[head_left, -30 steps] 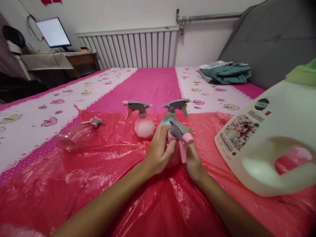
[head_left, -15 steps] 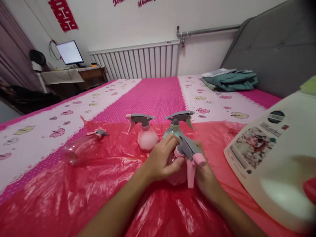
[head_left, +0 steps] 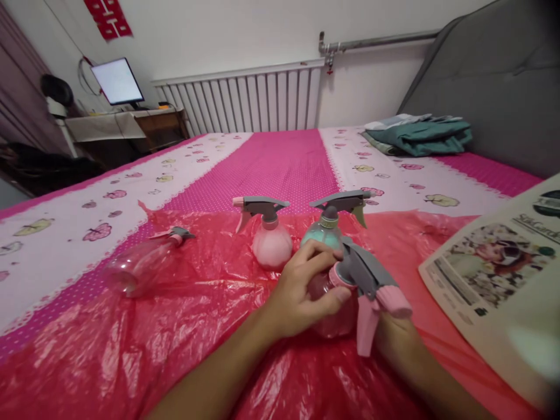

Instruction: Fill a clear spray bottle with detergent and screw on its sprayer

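Note:
My left hand (head_left: pixel 301 291) is wrapped around the neck and pink collar of a small pink spray bottle (head_left: pixel 335 315) that stands on red plastic sheeting (head_left: pixel 175 338). Its grey trigger head (head_left: pixel 367 274) with a pink nozzle points toward me. My right hand (head_left: pixel 396 341) is behind the pink trigger and holds the bottle's right side; its fingers are mostly hidden. Just beyond stand a pink spray bottle (head_left: pixel 271 245) and a teal spray bottle (head_left: pixel 326 230), both upright.
A clear spray bottle (head_left: pixel 140 265) lies on its side at the left. A large white jug (head_left: pixel 503 280) with a printed label fills the right edge. Folded teal cloth (head_left: pixel 420 134) lies by the grey headboard (head_left: pixel 490 87). A radiator (head_left: pixel 249 102) and a monitor (head_left: pixel 116 81) are behind.
The camera has moved closer and left, so the jug slid toward the right edge. Both hands stay on the pink bottle, whose trigger head now sits lower and further right.

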The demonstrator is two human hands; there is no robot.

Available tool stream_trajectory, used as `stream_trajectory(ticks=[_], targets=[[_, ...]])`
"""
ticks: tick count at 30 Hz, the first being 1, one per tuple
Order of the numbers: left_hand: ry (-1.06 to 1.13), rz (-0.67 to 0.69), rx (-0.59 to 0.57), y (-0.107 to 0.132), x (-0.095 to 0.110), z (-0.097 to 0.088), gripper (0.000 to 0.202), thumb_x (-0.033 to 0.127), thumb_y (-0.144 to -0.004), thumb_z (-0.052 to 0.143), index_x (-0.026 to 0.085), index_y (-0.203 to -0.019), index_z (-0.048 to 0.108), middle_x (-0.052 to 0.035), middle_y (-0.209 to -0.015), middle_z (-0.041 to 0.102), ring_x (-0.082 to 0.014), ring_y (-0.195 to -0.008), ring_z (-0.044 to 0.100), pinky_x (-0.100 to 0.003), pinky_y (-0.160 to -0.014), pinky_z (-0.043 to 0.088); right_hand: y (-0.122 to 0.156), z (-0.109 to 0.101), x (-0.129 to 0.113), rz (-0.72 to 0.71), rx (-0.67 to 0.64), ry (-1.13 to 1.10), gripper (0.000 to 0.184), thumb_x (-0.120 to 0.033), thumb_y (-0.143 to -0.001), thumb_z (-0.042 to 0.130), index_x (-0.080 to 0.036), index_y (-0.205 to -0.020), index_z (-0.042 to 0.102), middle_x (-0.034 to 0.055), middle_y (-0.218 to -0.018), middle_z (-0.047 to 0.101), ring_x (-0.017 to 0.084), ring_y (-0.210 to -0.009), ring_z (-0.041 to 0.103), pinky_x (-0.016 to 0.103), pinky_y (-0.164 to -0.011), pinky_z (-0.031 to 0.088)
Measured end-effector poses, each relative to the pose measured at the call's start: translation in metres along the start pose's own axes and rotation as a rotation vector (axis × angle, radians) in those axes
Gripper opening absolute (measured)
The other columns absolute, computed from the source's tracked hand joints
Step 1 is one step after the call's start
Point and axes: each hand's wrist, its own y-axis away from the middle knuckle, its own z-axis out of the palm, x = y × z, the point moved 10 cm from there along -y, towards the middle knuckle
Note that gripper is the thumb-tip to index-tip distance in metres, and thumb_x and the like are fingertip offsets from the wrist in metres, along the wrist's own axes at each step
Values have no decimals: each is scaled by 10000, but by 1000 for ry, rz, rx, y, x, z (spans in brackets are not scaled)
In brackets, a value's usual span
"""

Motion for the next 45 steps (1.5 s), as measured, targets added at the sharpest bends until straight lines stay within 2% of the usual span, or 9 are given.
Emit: stream_trajectory(ticks=[8,15,17,21,23,26,31,40,45], targets=[[33,-40,-9,-2,-3,3,359,521,-972,629,189,-1094,695,-88,-1165,575,-251,-1096,580,-405,-1020,482,-7,2,0,68,-6,-148,581,-660,-961,612,-333,-1441,621,75,-1405,698,310,-1322,658,472,-1142,537],[-161,-55,-6,1,5,-6,373,516,-1035,510,202,-1180,651,-104,-1219,581,-277,-1150,544,-440,-1070,447,-16,9,-9,37,-39,-196,454,-590,-987,634,-374,-1387,636,13,-1495,650,236,-1438,573,410,-1258,407],[-199,-139,-104,-6,8,-13,338,500,-1029,541,219,-1177,655,-95,-1259,592,-280,-1194,543,-446,-1115,436,-19,11,-10,26,-33,-209,398,-529,-1019,617,-388,-1391,619,-4,-1503,640,207,-1429,575,386,-1253,405],[-155,-304,-619,-18,17,-5,468,450,-950,688,255,-1364,592,-83,-1398,564,-280,-1330,528,-437,-1170,434,-22,17,-20,-20,-82,-246,334,-478,-1043,599,-379,-1361,626,-6,-1477,650,187,-1382,603,358,-1228,420],[-150,-312,-739,-26,22,-7,459,426,-900,741,240,-1305,634,-91,-1390,571,-286,-1320,540,-433,-1157,444,-22,19,-27,-50,-108,-236,332,-481,-1043,597,-362,-1350,634,7,-1443,674,190,-1357,621,357,-1213,437],[-81,-317,-708,-34,16,-8,380,464,-873,751,220,-1159,699,-88,-1296,607,-281,-1217,588,-395,-1036,519,-22,18,-33,-71,-110,-192,349,-497,-1037,600,-333,-1343,638,29,-1423,685,202,-1357,623,375,-1214,441],[30,-188,-461,-32,-3,-4,398,584,-860,728,198,-951,760,-67,-1042,629,-246,-1022,603,-393,-951,558,-22,17,-32,-96,-117,-172,316,-450,-1053,585,-311,-1332,638,43,-1442,662,200,-1384,600,388,-1235,421],[116,-141,-440,-32,3,0,614,783,-863,601,240,-1081,785,-53,-840,647,-204,-734,592,-371,-784,598,-16,17,-27,-94,-84,-55,376,-435,-1080,524,-343,-1439,587,50,-1551,590,231,-1483,513,489,-1303,328],[116,-107,-386,-35,10,-1,580,763,-824,669,234,-1033,782,-69,-850,641,-264,-873,659,-404,-815,611,-16,15,-32,-123,-54,-57,393,-458,-1077,525,-320,-1441,583,59,-1564,579,239,-1513,485,499,-1318,304]])
